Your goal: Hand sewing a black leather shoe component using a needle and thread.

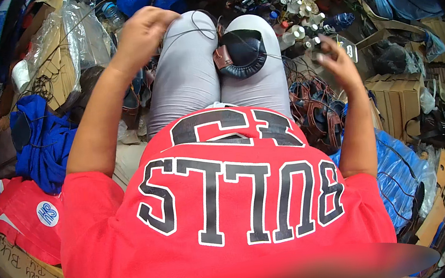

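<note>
A dark leather shoe (244,54) with a brown leather piece on its left side rests between my thighs, near the knees. Thin black thread (187,32) loops over my left knee beside the shoe. My left hand (150,27) is raised beside that knee, its fingers drawn together where the thread reaches them. To the right of the shoe, my right hand (339,62) is lifted, slightly blurred, with thumb and forefinger apart. A thin line of thread leaves the shoe's right side toward this hand; whether it reaches the fingers is unclear.
Several bottles (295,7) stand beyond my right knee. Brown shoes or sandals (321,111) lie below my right hand. Cardboard boxes (396,100) and a blue plastic-wrapped bundle (391,174) are at the right. Blue cloth (47,140) and a red bag (28,216) lie left.
</note>
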Demonstrator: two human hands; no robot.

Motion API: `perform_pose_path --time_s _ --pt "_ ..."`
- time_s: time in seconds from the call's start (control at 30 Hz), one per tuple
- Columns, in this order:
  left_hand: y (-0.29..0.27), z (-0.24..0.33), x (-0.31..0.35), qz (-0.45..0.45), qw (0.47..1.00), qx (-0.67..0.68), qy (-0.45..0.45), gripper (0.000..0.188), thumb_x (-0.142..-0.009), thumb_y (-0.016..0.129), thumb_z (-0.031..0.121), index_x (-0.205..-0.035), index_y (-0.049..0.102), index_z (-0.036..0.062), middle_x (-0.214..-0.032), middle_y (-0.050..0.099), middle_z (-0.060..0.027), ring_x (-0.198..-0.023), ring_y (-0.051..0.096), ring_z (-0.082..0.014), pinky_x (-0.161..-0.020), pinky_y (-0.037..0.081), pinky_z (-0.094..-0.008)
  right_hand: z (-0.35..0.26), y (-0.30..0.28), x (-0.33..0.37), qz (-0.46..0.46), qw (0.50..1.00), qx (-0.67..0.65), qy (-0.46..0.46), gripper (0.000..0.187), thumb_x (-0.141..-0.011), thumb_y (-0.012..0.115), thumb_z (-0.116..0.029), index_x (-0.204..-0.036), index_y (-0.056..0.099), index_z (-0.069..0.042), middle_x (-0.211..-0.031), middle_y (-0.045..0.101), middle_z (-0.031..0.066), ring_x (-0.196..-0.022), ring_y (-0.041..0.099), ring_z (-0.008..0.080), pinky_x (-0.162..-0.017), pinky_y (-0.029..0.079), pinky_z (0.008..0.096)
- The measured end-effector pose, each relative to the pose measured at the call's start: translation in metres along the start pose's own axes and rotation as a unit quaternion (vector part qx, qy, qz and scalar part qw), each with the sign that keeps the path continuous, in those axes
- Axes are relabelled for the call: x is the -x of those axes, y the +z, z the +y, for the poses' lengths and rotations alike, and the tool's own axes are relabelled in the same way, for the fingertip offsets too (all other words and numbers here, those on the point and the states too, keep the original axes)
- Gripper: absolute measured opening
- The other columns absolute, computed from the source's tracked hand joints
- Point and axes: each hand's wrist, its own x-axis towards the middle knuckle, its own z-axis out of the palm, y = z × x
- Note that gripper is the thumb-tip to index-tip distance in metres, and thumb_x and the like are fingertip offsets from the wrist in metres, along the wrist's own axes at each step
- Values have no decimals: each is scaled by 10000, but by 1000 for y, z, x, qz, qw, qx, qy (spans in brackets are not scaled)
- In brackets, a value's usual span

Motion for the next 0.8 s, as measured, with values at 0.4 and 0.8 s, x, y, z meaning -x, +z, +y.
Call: perform_pose_path --time_s 0.4,0.8 --pt "90 26 12 -239 890 -307 239 299 -681 728 262 -905 611 102 -953 545 -93 -808 604 -288 -686 489 -392 -105 97 -45 -310 895 319 28 379 -759 709 -356 -679 552 -20 -576 482 -5 -568 444 86 -518 353 273" --pt "105 26 21 -200 926 -251 200 343 -671 733 334 -833 582 73 -930 552 -102 -796 590 -326 -677 480 -416 -42 88 -23 -228 969 28 87 323 -864 616 -350 -693 566 -80 -585 441 -68 -531 357 41 -467 269 232"
